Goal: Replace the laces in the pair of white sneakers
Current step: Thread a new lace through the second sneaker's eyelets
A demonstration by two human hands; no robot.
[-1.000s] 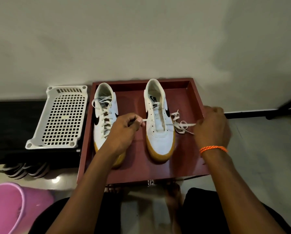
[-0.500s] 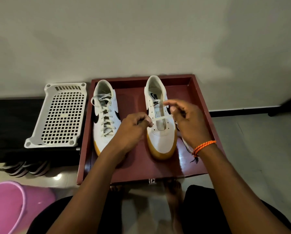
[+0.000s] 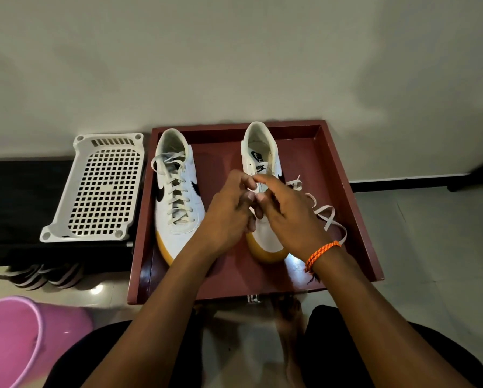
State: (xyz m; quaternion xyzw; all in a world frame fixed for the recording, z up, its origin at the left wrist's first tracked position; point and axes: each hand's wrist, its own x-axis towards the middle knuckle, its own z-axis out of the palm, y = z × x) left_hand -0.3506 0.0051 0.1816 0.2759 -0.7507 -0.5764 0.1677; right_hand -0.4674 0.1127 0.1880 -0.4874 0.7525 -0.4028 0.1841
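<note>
Both hands, left hand [image 3: 229, 217] and right hand [image 3: 287, 217], now meet over the right sneaker [image 3: 262, 163], pinching its lace [image 3: 327, 219], which may slip from an eyelet.

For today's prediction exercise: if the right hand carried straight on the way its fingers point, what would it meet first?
Probably the left hand: the right hand points left across the right sneaker, fingertips nearly touching; depth is unclear.

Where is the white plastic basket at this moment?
In the head view, the white plastic basket lies upside down on the dark bench, on the left, just beside the red tray that holds both sneakers.
</note>
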